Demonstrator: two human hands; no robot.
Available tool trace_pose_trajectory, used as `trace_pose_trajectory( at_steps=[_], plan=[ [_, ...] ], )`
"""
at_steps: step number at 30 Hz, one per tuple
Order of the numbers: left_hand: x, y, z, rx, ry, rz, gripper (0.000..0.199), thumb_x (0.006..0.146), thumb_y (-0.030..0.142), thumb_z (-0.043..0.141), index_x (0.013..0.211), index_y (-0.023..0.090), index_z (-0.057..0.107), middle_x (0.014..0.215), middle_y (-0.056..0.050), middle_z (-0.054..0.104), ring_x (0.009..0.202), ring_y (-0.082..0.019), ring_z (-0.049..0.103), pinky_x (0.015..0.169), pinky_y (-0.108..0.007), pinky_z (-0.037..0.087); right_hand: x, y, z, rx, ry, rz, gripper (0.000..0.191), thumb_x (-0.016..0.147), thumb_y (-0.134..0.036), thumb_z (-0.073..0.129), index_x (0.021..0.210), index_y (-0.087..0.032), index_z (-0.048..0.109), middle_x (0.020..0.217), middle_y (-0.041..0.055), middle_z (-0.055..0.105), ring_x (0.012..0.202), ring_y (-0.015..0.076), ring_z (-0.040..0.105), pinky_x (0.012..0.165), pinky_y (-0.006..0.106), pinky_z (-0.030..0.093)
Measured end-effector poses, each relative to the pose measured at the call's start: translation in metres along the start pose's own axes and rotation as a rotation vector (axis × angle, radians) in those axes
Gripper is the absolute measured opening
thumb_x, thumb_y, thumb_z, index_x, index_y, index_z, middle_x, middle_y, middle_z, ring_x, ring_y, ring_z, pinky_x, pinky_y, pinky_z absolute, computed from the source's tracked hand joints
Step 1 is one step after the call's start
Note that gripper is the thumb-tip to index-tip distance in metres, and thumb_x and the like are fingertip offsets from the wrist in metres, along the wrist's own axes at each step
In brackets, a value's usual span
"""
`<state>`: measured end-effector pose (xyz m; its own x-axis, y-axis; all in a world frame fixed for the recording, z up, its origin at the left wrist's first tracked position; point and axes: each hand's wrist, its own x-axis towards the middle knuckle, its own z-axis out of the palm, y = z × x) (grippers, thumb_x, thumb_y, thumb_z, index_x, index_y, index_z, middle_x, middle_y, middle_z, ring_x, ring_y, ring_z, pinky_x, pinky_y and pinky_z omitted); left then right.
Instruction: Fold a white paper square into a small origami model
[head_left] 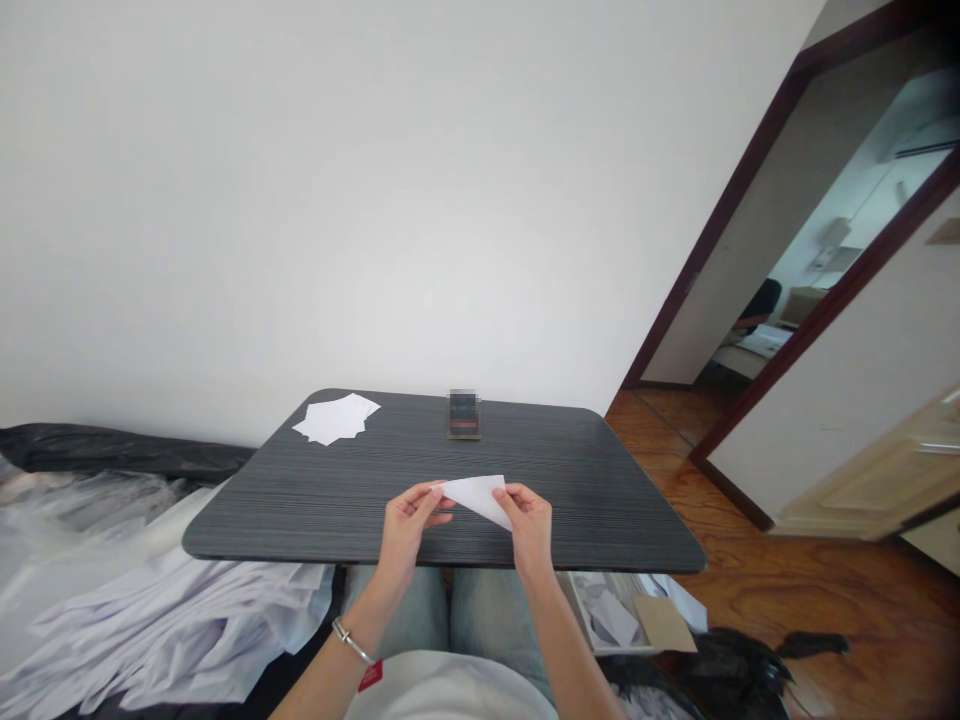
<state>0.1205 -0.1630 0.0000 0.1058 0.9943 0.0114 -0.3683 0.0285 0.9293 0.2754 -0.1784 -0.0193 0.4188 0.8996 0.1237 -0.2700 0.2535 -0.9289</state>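
A small piece of white paper (477, 494), roughly triangular and apparently folded, is held up over the front part of the dark table. My left hand (409, 515) pinches its narrow left tip between thumb and fingers. At its wider right end, my right hand (526, 512) grips the edge with thumb and fingers. Farther back on the left of the tabletop lies a loose stack of white paper sheets (335, 418), which neither hand touches. How many layers the held paper has, I cannot tell.
A phone-like dark object (463, 415) stands at the back middle of the dark table (300, 520), near the white wall. Crumpled white sheets (187, 625) are heaped lower left. Below right sit a box of paper pieces (611, 615) and black plastic bags (739, 665). A doorway opens at right.
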Motion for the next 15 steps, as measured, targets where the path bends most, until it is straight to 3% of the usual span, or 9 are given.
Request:
trace_pose_trajectory(
  at_steps=[10, 15],
  plan=[
    [0.0021, -0.0008, -0.0037, 0.005, 0.030, 0.008, 0.027, 0.066, 0.030, 0.065, 0.082, 0.009, 0.066, 0.076, -0.007, 0.067, 0.069, -0.016, 0.064, 0.059, -0.021, 0.054, -0.0017, -0.0034, 0.0003, -0.012, 0.017, 0.003, 0.011, 0.061, -0.025, 0.069, 0.063, -0.015, 0.066, 0.056, -0.0017, 0.063, 0.051, 0.0117, 0.053, 0.050, 0.022, 0.037],
    [0.0055, -0.0029, -0.0038, 0.001, -0.058, -0.031, 0.031, 0.064, 0.030, 0.067, 0.089, 0.012, 0.064, 0.077, -0.005, 0.067, 0.071, -0.016, 0.062, 0.058, -0.024, 0.054, -0.0010, -0.0033, 0.0016, -0.011, -0.005, 0.053, 0.014, 0.061, -0.028, 0.069, 0.064, -0.014, 0.066, 0.057, 0.0000, 0.064, 0.050, 0.0127, 0.054, 0.049, 0.023, 0.038]
  ],
)
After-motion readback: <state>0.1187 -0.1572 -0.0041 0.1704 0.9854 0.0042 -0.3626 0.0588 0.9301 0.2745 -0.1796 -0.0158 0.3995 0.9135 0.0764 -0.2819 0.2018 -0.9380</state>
